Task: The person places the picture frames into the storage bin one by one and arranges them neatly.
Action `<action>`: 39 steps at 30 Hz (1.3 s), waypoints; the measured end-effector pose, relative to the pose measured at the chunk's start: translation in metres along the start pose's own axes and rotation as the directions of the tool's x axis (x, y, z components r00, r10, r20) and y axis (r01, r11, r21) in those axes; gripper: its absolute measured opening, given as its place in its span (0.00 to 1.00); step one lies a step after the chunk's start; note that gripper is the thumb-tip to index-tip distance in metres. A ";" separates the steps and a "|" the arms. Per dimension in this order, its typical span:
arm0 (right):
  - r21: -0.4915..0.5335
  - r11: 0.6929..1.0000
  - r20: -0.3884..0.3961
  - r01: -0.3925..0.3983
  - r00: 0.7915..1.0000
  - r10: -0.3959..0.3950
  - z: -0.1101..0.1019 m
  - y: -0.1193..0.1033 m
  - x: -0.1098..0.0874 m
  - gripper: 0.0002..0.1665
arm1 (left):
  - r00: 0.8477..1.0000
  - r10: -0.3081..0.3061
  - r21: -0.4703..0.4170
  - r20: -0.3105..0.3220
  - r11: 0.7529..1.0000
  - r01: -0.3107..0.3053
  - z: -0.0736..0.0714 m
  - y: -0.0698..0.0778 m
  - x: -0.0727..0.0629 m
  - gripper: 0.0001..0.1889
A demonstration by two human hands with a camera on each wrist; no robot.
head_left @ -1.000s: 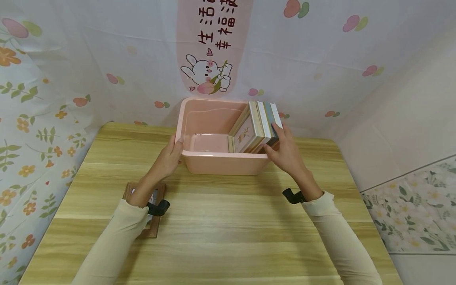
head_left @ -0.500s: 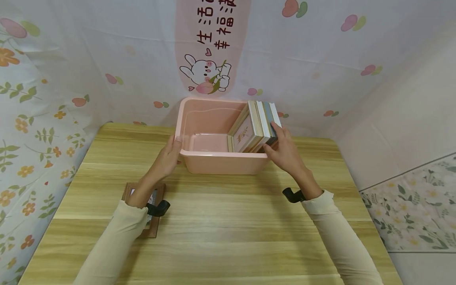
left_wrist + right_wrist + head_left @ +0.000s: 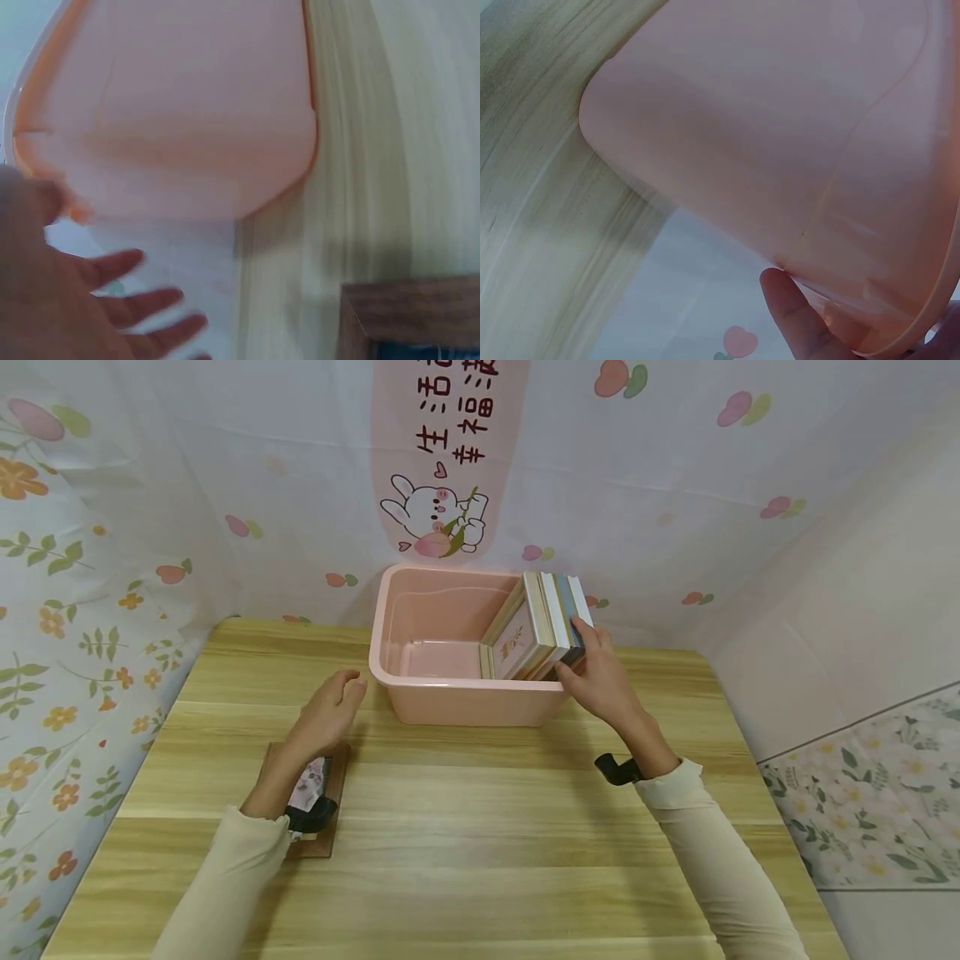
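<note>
A pink plastic bin (image 3: 465,703) stands near the back of the table. Several light-edged picture frames (image 3: 536,627) lean upright together in its right end; the foremost shows a small plant print. My right hand (image 3: 603,685) holds the bin's right end by the rim, thumb and index finger lying against the frames. In the right wrist view one finger (image 3: 791,307) touches the bin's outer wall below the rim. Apart from the bin's left end, my left hand (image 3: 328,714) has its fingers spread. Below its wrist lies a brown wooden picture frame (image 3: 337,810), partly covered by the arm.
The wood-grain table (image 3: 465,827) extends in front of the bin. A printed cloth (image 3: 300,527) hangs close behind it, and more patterned cloth (image 3: 67,718) hangs along the left side. A tiled wall (image 3: 825,677) borders the right.
My left hand has let go of the bin's left rim and moved back leftward and toward me, over the wooden frame. The right hand and the bin have stayed in place.
</note>
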State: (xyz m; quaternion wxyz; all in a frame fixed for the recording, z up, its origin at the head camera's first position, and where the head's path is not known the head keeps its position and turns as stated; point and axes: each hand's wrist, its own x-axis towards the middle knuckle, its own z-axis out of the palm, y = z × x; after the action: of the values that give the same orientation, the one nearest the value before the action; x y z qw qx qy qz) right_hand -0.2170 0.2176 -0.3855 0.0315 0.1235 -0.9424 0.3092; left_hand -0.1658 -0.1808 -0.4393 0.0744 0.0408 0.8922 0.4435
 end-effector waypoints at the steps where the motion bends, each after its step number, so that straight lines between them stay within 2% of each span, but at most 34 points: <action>1: -0.002 1.000 0.003 -0.001 1.000 0.001 0.000 0.000 0.000 0.48 | 1.000 -0.017 0.050 0.004 0.999 0.017 0.000 -0.002 -0.002 0.35; 4: 0.002 1.000 0.011 -0.006 1.000 0.006 0.001 -0.001 0.000 0.48 | 0.998 -0.066 0.189 0.021 0.980 0.060 0.001 -0.011 -0.009 0.36; 7: 0.005 1.000 0.013 -0.006 1.000 0.006 0.001 0.000 0.000 0.48 | 0.995 -0.094 0.285 0.031 0.955 0.081 0.002 -0.019 -0.017 0.38; 12: 0.002 1.000 0.009 -0.001 1.000 0.001 0.001 0.000 0.000 0.48 | 0.994 -0.109 0.420 0.013 0.903 0.093 0.005 -0.027 -0.034 0.42; 16: -0.002 1.000 0.009 0.002 1.000 -0.002 0.002 0.000 0.000 0.48 | 0.991 -0.132 0.497 0.008 0.861 0.110 0.008 -0.034 -0.047 0.46; 19: 0.000 1.000 0.013 0.000 1.000 0.000 0.001 0.000 0.000 0.48 | 0.980 -0.196 0.531 0.025 0.834 0.153 0.009 -0.040 -0.055 0.48; 21: 0.000 1.000 0.013 -0.003 1.000 0.003 0.001 0.000 0.001 0.48 | 0.967 -0.249 0.542 0.045 0.819 0.186 0.010 -0.044 -0.059 0.51; 24: -0.006 1.000 0.015 -0.007 1.000 0.007 0.001 0.000 0.001 0.48 | 0.953 -0.293 0.532 0.075 0.820 0.210 0.011 -0.047 -0.064 0.53; 26: -0.009 1.000 0.016 -0.009 1.000 0.009 0.000 0.000 0.001 0.48 | 0.950 -0.302 0.520 0.081 0.826 0.218 0.011 -0.049 -0.067 0.54; 28: -0.011 1.000 0.018 -0.012 1.000 0.012 0.000 0.001 0.000 0.47 | 0.950 -0.302 0.509 0.078 0.832 0.223 0.012 -0.049 -0.068 0.55; 34: 0.000 1.000 0.020 -0.025 0.999 0.025 0.001 0.000 0.000 0.48 | 0.948 -0.311 0.507 0.065 0.829 0.237 0.013 -0.048 -0.068 0.60; 39: -0.009 1.000 0.019 -0.028 0.999 0.028 0.001 -0.001 0.001 0.47 | 0.949 -0.312 0.506 0.046 0.827 0.247 0.015 -0.046 -0.067 0.54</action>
State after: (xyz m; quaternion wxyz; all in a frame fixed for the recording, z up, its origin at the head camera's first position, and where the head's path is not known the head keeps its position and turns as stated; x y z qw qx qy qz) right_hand -0.2173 0.2164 -0.3853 0.0186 0.1132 -0.9457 0.3040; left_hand -0.0976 -0.2067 -0.4785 0.1823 -0.0448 0.9653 0.1816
